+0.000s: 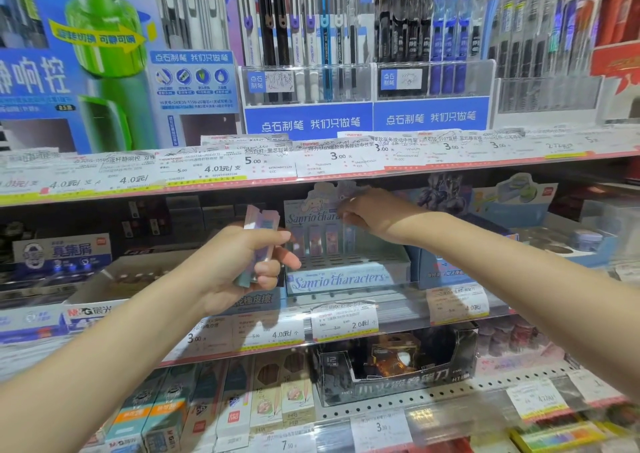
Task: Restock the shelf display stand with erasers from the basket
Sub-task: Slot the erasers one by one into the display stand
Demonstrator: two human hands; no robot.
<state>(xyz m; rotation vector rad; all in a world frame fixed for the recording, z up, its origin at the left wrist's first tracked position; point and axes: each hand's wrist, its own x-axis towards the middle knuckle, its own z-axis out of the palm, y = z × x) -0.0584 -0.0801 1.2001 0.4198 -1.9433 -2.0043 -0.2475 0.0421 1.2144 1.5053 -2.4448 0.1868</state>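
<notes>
A pale blue Sanrio characters display stand (341,281) sits on the middle shelf, with a few upright stick erasers (323,236) in its back row and several open slots in front. My left hand (242,262) grips a small bundle of pastel stick erasers (260,225) just left of the stand. My right hand (363,215) reaches over the stand's back row and pinches the top of one upright eraser (348,231) at the right end. The basket is out of view.
Price tags line the shelf edge (343,321) below the stand. Another blue display box (519,244) stands to the right, white eraser boxes (114,279) to the left. Pen racks (367,82) fill the shelf above; pencil boxes and a black box (391,366) sit below.
</notes>
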